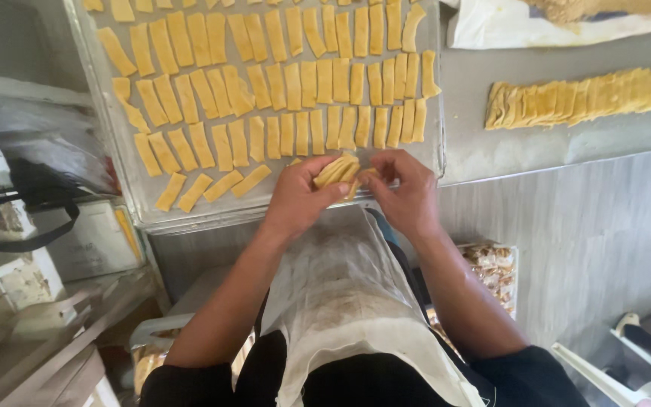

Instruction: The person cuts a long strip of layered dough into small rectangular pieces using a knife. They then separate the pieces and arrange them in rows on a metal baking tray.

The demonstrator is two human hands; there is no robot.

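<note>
My left hand (299, 197) grips a small stack of yellow dough strips (335, 170) over the near edge of a metal baking tray (126, 162). My right hand (407, 192) pinches one strip at the end of that stack, fingers touching it. Several rows of yellow dough strips (265, 83) lie flat on the tray, with a looser row at the near left. To the right, on the grey counter (536, 151), sits a long overlapping row of cut strips (582, 96).
A stained cream apron (348, 294) hangs below my arms. A container of pale snack pieces (491, 271) sits under the counter on the right. Shelving, a black bag strap (32, 226) and a box crowd the left. White paper (521, 26) lies at the counter's far end.
</note>
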